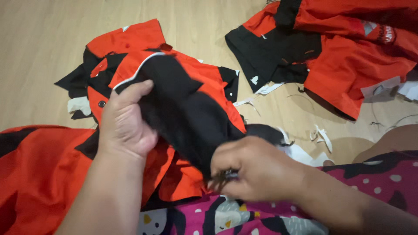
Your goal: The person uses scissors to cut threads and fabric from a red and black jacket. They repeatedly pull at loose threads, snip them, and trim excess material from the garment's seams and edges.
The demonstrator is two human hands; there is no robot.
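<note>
The left hand (126, 119) gripped the red and black shirt (183, 100) in the middle — the right hand (252, 172) pinched its dark edge at five o'clock. Another shirt (339, 48) lay at two o'clock.

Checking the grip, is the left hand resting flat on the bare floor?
No, the left hand grips the black part of the red and black garment, raised off the floor.
</note>
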